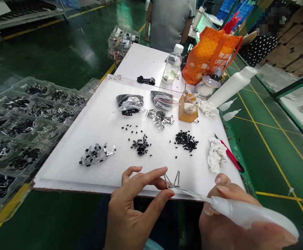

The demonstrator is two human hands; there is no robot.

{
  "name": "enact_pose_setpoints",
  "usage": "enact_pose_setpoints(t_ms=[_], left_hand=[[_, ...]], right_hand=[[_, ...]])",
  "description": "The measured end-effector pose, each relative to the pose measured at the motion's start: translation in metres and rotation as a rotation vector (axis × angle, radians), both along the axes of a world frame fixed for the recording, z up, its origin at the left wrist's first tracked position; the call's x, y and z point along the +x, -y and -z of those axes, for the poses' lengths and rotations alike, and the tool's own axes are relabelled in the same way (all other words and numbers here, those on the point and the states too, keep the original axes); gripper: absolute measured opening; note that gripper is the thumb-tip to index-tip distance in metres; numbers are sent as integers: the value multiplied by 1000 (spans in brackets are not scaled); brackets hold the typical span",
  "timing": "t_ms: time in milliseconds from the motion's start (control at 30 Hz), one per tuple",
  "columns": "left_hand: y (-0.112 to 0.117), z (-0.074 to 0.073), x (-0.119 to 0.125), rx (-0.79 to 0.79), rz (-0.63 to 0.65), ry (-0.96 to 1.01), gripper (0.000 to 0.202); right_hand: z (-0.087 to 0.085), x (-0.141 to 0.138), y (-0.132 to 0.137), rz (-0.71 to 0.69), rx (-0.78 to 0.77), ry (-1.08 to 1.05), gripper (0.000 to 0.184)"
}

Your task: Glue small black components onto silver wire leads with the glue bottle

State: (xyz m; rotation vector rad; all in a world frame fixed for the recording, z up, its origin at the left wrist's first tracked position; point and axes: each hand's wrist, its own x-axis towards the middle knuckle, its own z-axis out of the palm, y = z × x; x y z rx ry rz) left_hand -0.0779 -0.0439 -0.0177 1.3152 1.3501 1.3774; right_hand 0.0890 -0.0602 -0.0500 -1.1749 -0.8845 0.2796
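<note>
My left hand (133, 208) pinches a small bent metal clip (172, 181) between thumb and forefinger, just over the near edge of the white foam board (89, 125). My right hand (227, 218) is wrapped round a white squeeze bottle (247, 213) whose thin clear nozzle touches the clip's base. On the board lie a pile of finished clips with black parts (96, 154), two heaps of small black pieces (141, 145) (186, 140), and a heap of bare metal clips (160, 118).
Two bags of parts (129, 104) (163, 100), a brown wooden block (188, 109), white rags (216, 154), a red knife (231, 157), a white bottle (232, 86), a water bottle (172, 65) and an orange bag (209, 53) sit around. Clear trays of parts (23, 121) stand left. A person (171, 22) stands beyond.
</note>
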Motion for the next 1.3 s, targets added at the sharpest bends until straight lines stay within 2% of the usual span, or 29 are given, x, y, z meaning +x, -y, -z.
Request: enact_pose_setpoints(t_ms=[167, 267, 333, 433, 667, 800, 1300], left_hand=[[2, 1, -1, -14, 2, -2, 48], [3, 2, -1, -17, 11, -5, 48], [3, 2, -1, -29, 23, -6, 48], [4, 3, -2, -33, 25, -13, 48], [6, 2, -3, -35, 11, -18, 44], [4, 2, -3, -47, 6, -14, 41], [4, 3, -2, -76, 20, -9, 44]], right_hand=[[3, 4, -1, -26, 55, 24, 59], [3, 9, -5, 60, 91, 30, 56], [1, 12, -9, 97, 103, 39, 61], [-2, 18, -14, 42, 108, 53, 70], [-8, 18, -13, -7, 100, 39, 66], [-9, 13, -10, -27, 36, -16, 64], [-5, 11, -5, 12, 15, -12, 60]])
